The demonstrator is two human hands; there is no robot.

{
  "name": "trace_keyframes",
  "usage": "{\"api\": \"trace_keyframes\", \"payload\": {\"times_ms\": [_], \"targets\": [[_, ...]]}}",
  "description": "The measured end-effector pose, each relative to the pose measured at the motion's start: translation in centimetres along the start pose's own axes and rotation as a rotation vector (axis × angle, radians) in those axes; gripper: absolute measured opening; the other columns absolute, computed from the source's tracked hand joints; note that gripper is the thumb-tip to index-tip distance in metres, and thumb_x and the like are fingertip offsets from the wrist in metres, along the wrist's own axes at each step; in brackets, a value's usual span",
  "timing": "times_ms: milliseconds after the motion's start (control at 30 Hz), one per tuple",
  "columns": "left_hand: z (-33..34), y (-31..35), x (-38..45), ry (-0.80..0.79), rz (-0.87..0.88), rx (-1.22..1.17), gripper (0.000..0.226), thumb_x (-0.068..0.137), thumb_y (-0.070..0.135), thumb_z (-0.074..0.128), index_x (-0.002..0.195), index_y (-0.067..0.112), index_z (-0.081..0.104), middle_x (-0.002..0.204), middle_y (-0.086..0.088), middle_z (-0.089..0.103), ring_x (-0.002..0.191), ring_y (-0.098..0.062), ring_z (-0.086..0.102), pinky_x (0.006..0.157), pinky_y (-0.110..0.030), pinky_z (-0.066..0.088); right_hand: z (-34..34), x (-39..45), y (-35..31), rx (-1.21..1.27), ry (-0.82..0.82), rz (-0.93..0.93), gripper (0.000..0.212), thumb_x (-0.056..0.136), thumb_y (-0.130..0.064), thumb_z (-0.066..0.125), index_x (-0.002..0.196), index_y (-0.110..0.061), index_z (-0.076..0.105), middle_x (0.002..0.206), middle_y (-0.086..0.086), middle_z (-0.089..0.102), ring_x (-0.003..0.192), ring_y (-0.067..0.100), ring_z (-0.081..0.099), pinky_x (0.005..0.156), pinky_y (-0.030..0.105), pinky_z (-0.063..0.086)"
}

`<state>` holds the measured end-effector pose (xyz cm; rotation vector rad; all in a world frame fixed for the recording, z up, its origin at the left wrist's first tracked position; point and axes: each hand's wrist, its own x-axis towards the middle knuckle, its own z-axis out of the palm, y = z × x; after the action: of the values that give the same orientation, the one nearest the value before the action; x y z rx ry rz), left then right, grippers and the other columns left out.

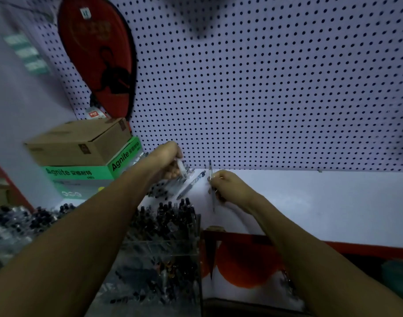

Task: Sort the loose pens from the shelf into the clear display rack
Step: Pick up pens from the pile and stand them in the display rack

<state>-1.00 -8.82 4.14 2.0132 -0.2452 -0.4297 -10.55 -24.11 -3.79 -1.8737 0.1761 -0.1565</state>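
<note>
Clear display rack [173, 248] below; pen [211, 179] in right hand [228, 186].

Dim, bluish — edges blurred, fisheye-warped.

Both forearms stretched forward, left hand [170, 161] curled in a grip, right hand [228, 186] pinching, hands apart

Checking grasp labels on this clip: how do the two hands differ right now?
The left hand grips a bunch of pens by the pegboard; the right hand pinches a single pen, held roughly upright. The left hand sits farther back, the right nearer. Both are over the white shelf.
</note>
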Motion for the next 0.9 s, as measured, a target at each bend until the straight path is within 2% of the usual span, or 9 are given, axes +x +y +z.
{"api": "trace_keyframes", "payload": {"times_ms": [100,233,400,467,533,633,733,800,900], "targets": [[-1.1,1.0,-2.6,0.045,0.06,-0.177,0.013,0.098,0.014,0.04,0.095,0.005,0.048,0.061,-0.008,0.045,0.043,-0.017,0.044,0.038,-0.024,0.04,-0.1,-1.0,-3.7,0.018,0.092,-0.043,0.019,0.101,-0.014,0.045,0.082,-0.009,0.045,0.066,0.01,0.042,0.055,0.018,0.039,0.052,0.028,0.038],[-1.9,1.2,-6.9,0.104,0.164,-0.333,0.016,0.103,0.018,0.042,0.095,0.009,0.053,0.067,-0.008,0.047,0.043,-0.015,0.049,0.047,-0.029,0.049,1.1,-2.4,-8.3,0.14,0.209,-0.096,0.021,0.102,-0.02,0.045,0.086,-0.008,0.051,0.078,0.019,0.05,0.057,0.021,0.041,0.051,0.028,0.04],[-2.9,0.4,-11.8,0.203,0.275,-0.438,0.011,0.101,0.016,0.045,0.1,0.007,0.051,0.076,-0.011,0.052,0.046,-0.016,0.052,0.046,-0.027,0.05,3.5,-4.8,-12.1,0.191,0.123,-0.117,0.025,0.102,-0.026,0.049,0.09,-0.005,0.057,0.066,0.012,0.055,0.046,0.015,0.046,0.044,0.024,0.041],[-3.5,-0.5,-13.8,0.231,0.299,-0.468,0.009,0.1,0.013,0.049,0.095,0.006,0.051,0.08,-0.015,0.053,0.048,-0.018,0.051,0.042,-0.023,0.047,4.5,-6.1,-13.1,0.141,0.099,-0.134,0.023,0.101,-0.025,0.05,0.09,-0.006,0.055,0.071,0.016,0.058,0.046,0.014,0.048,0.045,0.024,0.043],[-4.1,-2.0,-15.9,0.269,0.351,-0.44,0.011,0.099,0.013,0.051,0.089,0.008,0.053,0.078,-0.015,0.055,0.052,-0.019,0.053,0.044,-0.025,0.048,5.2,-7.5,-13.8,0.072,0.083,-0.157,0.02,0.101,-0.026,0.05,0.092,-0.007,0.051,0.076,0.015,0.059,0.047,0.014,0.052,0.048,0.027,0.046],[-4.9,-5.4,-18.7,0.36,0.453,-0.274,0.005,0.095,0.012,0.056,0.098,0.009,0.053,0.071,-0.022,0.057,0.061,-0.024,0.057,0.055,-0.037,0.05,6.4,-9.4,-14.1,-0.027,0.062,-0.186,0.012,0.1,-0.027,0.051,0.106,-0.016,0.049,0.076,0.009,0.062,0.056,0.019,0.058,0.061,0.037,0.05],[-5.7,-9.7,-20.2,0.371,0.473,-0.07,0.019,0.095,0.014,0.059,0.094,0.006,0.042,0.078,-0.034,0.051,0.069,-0.04,0.058,0.061,-0.054,0.052,8.0,-10.8,-12.7,-0.156,0.057,-0.245,0.011,0.095,-0.027,0.054,0.092,-0.022,0.045,0.072,0.013,0.063,0.067,0.033,0.064,0.063,0.044,0.051],[-5.9,-12.3,-20.6,0.342,0.435,-0.004,0.028,0.096,0.018,0.058,0.089,0.003,0.036,0.079,-0.033,0.049,0.075,-0.045,0.059,0.062,-0.059,0.051,9.1,-11.6,-11.0,-0.25,0.043,-0.303,0.02,0.093,-0.026,0.053,0.081,-0.018,0.039,0.07,0.011,0.055,0.069,0.036,0.062,0.064,0.051,0.054],[-6.2,-14.4,-20.7,0.349,0.403,0.042,0.03,0.099,0.026,0.053,0.083,0.004,0.041,0.076,-0.024,0.053,0.073,-0.036,0.062,0.065,-0.056,0.052,10.6,-12.4,-9.1,-0.363,-0.003,-0.384,0.035,0.097,-0.036,0.048,0.085,-0.004,0.043,0.08,0.022,0.06,0.075,0.038,0.065,0.068,0.056,0.054]]}}
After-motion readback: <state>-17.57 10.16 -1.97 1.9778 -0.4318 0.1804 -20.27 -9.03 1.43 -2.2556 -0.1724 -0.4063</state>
